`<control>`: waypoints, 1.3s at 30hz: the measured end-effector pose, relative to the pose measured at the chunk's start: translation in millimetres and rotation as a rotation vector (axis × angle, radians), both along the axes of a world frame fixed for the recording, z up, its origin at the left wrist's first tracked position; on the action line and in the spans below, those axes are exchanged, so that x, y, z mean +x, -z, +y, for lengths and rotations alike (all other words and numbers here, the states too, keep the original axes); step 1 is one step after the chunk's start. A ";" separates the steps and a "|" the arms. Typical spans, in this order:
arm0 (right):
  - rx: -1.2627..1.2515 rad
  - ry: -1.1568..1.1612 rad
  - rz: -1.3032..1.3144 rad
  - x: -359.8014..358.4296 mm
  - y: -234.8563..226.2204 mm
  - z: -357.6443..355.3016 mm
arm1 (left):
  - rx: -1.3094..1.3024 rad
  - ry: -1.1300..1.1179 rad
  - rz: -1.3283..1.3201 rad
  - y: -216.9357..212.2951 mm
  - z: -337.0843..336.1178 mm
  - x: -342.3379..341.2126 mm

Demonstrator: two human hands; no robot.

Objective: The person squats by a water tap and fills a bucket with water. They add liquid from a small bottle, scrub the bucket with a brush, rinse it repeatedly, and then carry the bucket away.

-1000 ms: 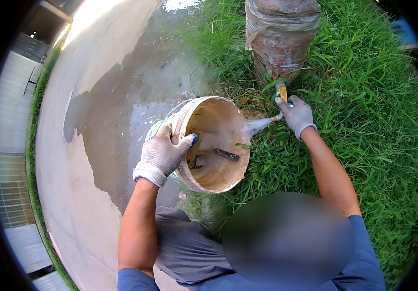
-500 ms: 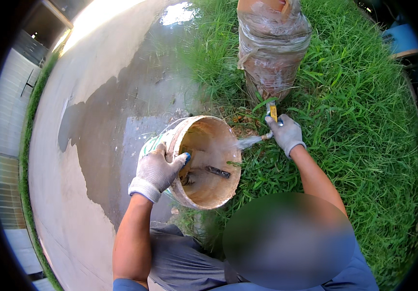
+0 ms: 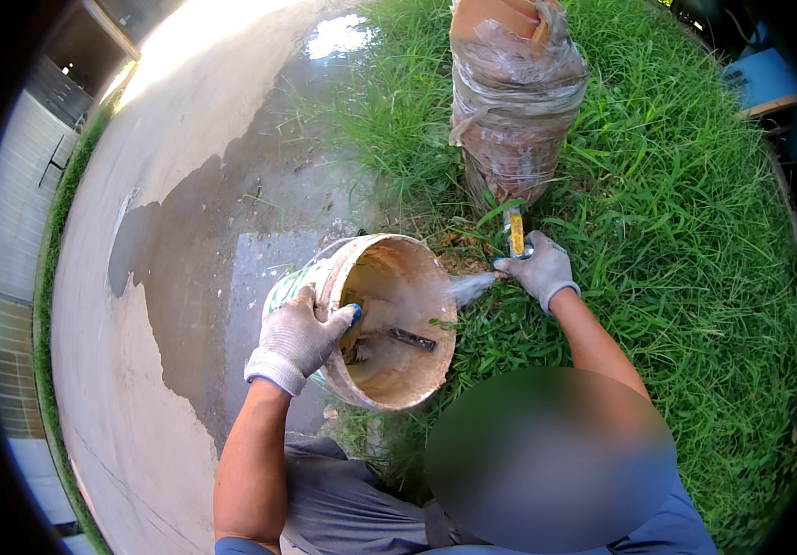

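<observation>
A mud-stained white bucket (image 3: 424,381) is tipped on its side, its mouth facing right. My left hand (image 3: 295,338), in a pale knit glove, grips the near-left rim with the blue-tipped thumb inside. Water (image 3: 469,288) sprays leftward into the mouth from a tap with a yellow lever (image 3: 516,233). My right hand (image 3: 541,271), gloved too, is closed round the tap's outlet, its fingertips where the spray begins; they partly hide the spout. In the bucket lie murky water and a short dark strip-like piece (image 3: 412,339). Something yellowish beside my left thumb is partly hidden.
Behind the tap stands a thick post (image 3: 516,120) wrapped in dirty clear plastic. Tall grass (image 3: 676,277) covers the right side. To the left is concrete (image 3: 112,370) with a wet, puddled patch (image 3: 204,231). Blue equipment (image 3: 768,79) stands at the far right.
The spray has spread into a wider fan as my right fingers moved over the outlet. In view, the bucket's mouth sits slightly lower, with my left hand still on its rim.
</observation>
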State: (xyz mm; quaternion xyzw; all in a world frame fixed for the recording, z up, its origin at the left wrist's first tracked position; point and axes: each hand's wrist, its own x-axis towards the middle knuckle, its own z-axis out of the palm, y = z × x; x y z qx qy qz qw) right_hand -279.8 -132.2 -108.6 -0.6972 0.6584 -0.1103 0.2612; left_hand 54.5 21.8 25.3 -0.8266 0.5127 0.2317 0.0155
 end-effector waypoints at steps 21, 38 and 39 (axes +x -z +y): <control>-0.011 0.026 0.011 3.7 4.0 -0.2 | -0.026 -0.002 0.031 3.4 1.0 3.5; 0.030 0.039 -0.020 3.9 -0.6 -0.5 | -0.021 -0.006 0.023 4.8 0.7 4.9; 0.029 0.038 -0.015 4.2 -0.5 -0.7 | -0.016 -0.008 0.026 4.4 0.6 4.7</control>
